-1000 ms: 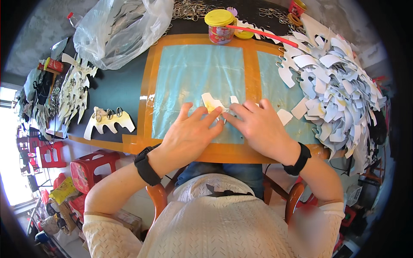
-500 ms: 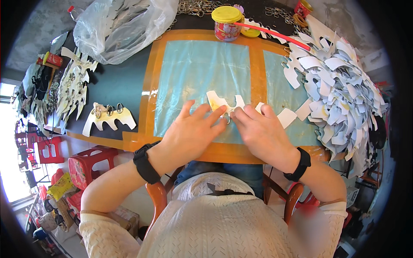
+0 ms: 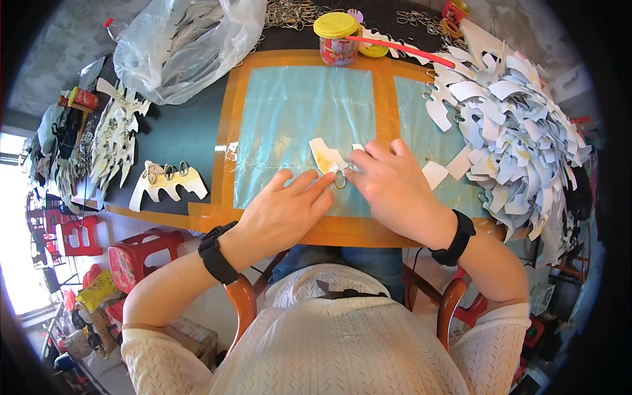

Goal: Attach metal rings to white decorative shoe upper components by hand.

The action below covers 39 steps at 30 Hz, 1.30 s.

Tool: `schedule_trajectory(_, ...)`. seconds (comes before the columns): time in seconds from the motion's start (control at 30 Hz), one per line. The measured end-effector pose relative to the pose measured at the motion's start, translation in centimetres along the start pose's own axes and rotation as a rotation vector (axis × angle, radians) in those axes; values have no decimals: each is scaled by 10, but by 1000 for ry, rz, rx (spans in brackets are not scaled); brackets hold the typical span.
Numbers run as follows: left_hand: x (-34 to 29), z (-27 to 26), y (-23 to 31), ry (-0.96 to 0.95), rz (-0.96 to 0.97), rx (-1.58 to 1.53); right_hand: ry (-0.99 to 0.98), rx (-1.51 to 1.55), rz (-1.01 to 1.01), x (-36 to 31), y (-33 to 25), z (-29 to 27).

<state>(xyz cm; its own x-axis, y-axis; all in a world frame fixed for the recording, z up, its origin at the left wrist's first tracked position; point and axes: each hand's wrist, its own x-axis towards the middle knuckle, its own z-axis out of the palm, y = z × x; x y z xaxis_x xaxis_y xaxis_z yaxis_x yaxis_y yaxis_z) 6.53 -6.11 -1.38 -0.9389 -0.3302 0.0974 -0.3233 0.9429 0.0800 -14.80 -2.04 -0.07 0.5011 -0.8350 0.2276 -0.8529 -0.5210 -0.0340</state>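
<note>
From where I stand, the white cut-out piece [image 3: 322,153] lies on the blue sheet [image 3: 303,99] in front of the person, stained yellow toward its middle, its right part mostly hidden by fingers; a metal ring [image 3: 340,184] shows at its near edge, between the two hands; the left hand [image 3: 286,214] is palm down, fingers partly spread and loosely bent, tips beside the ring; the right hand [image 3: 398,184] arches in from the other side, fingers curled, its lower fingertips near the ring; whether either hand pinches anything, I cannot tell; both wrists wear black bands [image 3: 216,257].
</note>
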Motion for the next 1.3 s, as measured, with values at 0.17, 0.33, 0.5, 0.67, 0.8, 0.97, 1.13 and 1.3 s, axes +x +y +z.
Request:
schedule_trajectory(0.17,3,-1,5,-1,-34,124,-95,-121,-76,-2,-9,0)
schedule_trajectory(0.33,9,-7,10,-55,-69,149,-96,-188,-176,-5,-13,-2)
schedule_trajectory(0.5,51,-19,-18,-153,-294,-263,-72,401,238,7,22,12)
schedule_trajectory(0.67,74,-5,-33,-1,-87,-262,138,707,435,3,31,9)
schedule_trajectory(0.8,79,-14,-33,-176,-108,-234,172,859,514,-15,34,-17)
schedule_trajectory(0.97,54,-17,-36,-340,-569,-1047,185,880,509,-46,11,-33)
schedule_trajectory(1.13,18,-8,-1,73,-827,-1536,80,1154,722,-58,-34,-37)
schedule_trajectory(1.3,18,-5,43,333,-848,-2071,424,1357,728,-53,-59,2)
